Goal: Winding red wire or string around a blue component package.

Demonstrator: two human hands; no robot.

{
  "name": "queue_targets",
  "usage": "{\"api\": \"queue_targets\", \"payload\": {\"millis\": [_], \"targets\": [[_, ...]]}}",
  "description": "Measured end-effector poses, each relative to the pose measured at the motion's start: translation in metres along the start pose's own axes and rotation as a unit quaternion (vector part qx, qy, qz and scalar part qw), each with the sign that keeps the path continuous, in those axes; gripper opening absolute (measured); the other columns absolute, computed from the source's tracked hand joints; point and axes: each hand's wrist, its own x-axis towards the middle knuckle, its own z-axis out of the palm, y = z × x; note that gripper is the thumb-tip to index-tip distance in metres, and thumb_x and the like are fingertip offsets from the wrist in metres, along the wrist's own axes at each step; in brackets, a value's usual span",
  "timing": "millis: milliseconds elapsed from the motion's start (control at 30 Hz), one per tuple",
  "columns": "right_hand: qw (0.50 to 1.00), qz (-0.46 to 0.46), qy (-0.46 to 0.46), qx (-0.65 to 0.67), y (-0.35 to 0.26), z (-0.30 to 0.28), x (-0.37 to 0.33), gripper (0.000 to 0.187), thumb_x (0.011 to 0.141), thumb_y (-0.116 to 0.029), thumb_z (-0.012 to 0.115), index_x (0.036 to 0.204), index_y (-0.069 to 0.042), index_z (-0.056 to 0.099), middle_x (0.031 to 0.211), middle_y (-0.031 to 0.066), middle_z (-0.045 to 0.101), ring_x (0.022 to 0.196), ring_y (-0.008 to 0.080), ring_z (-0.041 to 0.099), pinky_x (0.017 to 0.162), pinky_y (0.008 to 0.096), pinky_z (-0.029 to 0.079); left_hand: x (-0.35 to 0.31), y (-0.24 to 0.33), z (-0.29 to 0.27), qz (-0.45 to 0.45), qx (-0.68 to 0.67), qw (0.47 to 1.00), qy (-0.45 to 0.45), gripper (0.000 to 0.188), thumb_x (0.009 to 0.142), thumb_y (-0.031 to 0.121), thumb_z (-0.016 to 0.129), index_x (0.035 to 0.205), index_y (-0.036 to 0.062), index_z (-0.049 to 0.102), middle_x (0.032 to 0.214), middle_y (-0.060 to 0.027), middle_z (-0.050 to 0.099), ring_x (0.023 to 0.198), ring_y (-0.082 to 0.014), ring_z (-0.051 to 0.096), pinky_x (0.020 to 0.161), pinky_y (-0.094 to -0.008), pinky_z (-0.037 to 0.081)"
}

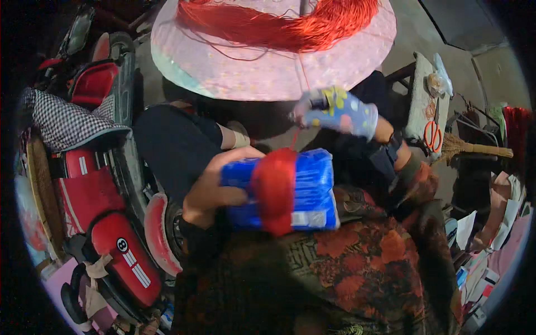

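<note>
My bare left hand point(207, 192) grips the left end of a blue plastic-wrapped pack point(315, 187) in front of my lap. A thick band of red cord point(274, 192) is wound around the middle of the pack, slightly blurred. Beyond it and to the right, my right hand point(338, 113) wears a pale blue patterned glove, its fingers closed around a strand of the cord. That strand runs from the pack up through the fingers to a large loose hank of red cord point(335, 25) on a round pink-covered table point(234, 75).
On the left stands a red and black scooter point(120, 251) with a checkered cover point(75, 120). To the right, orange-handled scissors point(432, 135) lie on a narrow bench point(420, 103), beside a straw broom point(474, 148). Papers and boxes point(486, 268) are piled at the lower right.
</note>
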Motion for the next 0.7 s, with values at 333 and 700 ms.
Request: {"api": "queue_targets", "payload": {"millis": [333, 700], "targets": [[0.933, -0.236, -0.083, -0.259, -0.034, 0.032, -0.031, 0.015, 0.083, -0.017, 0.063, 0.095, -0.009, 0.066, 0.079, 0.0093, 0.065, 0.078, 0.0291, 0.064, 0.067, 0.0339, 0.052, 0.014, 0.0, 0.014, -0.015, 0.046, 0.956, 0.288, 0.048, 0.076, 0.021, 0.073, 0.115, 0.0006, 0.056, 0.099, -0.0046, 0.062, 0.086, -0.0124, 0.06, 0.08, -0.0284, 0.049], [0.993, 0.019, -0.011, -0.113, 0.016, 0.025, -0.029, 0.021, 0.092, -0.023, 0.057, 0.1, -0.005, 0.064, 0.091, 0.0099, 0.068, 0.088, 0.0214, 0.065, 0.079, 0.033, 0.051, -0.021, 0.005, 0.001, 0.065, -0.357, 0.929, -0.068, 0.054, 0.08, 0.03, 0.068, 0.122, 0.0005, 0.051, 0.112, -0.0121, 0.063, 0.105, -0.0216, 0.061, 0.092, -0.0359, 0.049]]}}
